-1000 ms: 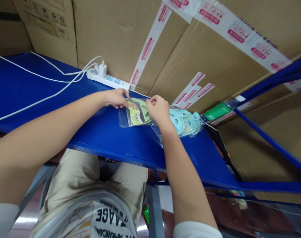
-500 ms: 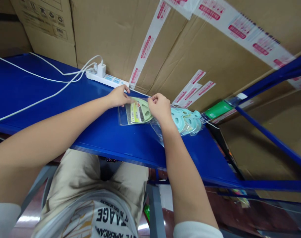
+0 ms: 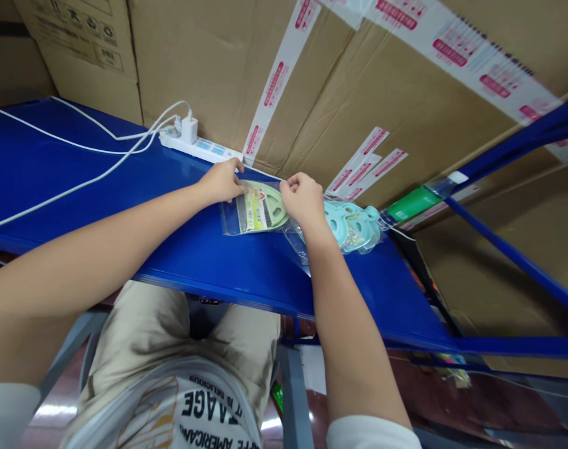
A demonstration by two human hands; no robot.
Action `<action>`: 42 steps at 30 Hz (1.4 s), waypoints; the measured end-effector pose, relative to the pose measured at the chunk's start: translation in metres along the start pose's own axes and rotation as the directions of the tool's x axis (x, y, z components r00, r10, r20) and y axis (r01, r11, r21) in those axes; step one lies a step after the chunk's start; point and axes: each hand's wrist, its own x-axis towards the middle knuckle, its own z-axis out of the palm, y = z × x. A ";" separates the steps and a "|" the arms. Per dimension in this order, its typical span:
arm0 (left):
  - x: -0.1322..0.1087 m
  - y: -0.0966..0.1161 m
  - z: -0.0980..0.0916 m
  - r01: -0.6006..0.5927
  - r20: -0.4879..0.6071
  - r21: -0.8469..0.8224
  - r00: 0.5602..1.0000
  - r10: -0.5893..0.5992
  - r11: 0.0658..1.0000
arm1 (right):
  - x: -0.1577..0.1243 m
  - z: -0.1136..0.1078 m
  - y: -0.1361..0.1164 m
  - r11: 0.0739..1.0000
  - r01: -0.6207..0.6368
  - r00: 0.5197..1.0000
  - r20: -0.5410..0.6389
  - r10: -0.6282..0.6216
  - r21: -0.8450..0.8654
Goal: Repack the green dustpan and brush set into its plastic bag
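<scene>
Between both hands (image 3: pixel 222 181) (image 3: pixel 303 196) is a yellow-labelled packet (image 3: pixel 256 212); the shirt (image 3: pixel 171 415) reads "DELICIOUS".

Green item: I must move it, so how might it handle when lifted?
The green item looks flat with openings, so probably light. Its even, curved outline suggests fair stiffness. Its clear bag looks loose and glossy, so likely floppy and slippery.

The right hand (image 3: pixel 305 198) hides one end of the green piece (image 3: pixel 277 207) in its clear bag (image 3: pixel 231 222); its label's (image 3: pixel 255 211) fine print is illegible. The table's (image 3: pixel 209 252) left end and white cables (image 3: pixel 99 178) are cut off. Beyond its front-right corner, floor objects blur.
</scene>
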 end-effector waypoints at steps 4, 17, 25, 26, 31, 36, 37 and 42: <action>-0.002 0.001 -0.008 0.057 0.100 -0.016 0.993 -0.056 0.998 | 0.004 -0.005 0.010 0.998 -0.001 0.999 -0.035 -0.002 -0.068; -0.002 -0.004 -0.014 -0.100 0.294 0.129 0.954 0.059 0.987 | 0.008 -0.011 0.023 0.932 -0.098 0.986 0.092 0.138 -0.350; -0.004 0.000 -0.006 -0.135 0.195 0.237 0.977 0.089 0.962 | 0.009 -0.008 0.027 0.930 -0.084 0.988 0.090 0.124 -0.357; -0.004 0.001 -0.006 -0.135 0.191 0.231 0.977 0.091 0.964 | 0.010 -0.007 0.029 0.933 -0.084 0.990 0.078 0.119 -0.350; -0.007 0.005 -0.007 -0.065 0.178 0.116 0.983 0.044 0.991 | 0.011 -0.004 0.033 0.940 -0.071 0.995 0.040 0.089 -0.333; -0.011 0.009 0.003 -0.020 0.175 0.088 0.984 0.004 0.996 | 0.009 -0.007 0.028 0.931 -0.073 0.990 0.085 0.110 -0.358; -0.011 0.010 0.005 -0.036 0.146 0.114 0.989 0.019 0.993 | 0.009 -0.008 0.026 0.931 -0.073 0.990 0.089 0.111 -0.358; -0.013 0.012 0.015 -0.062 0.094 0.190 0.995 0.045 0.980 | 0.008 -0.007 0.025 0.933 -0.089 0.988 0.091 0.129 -0.348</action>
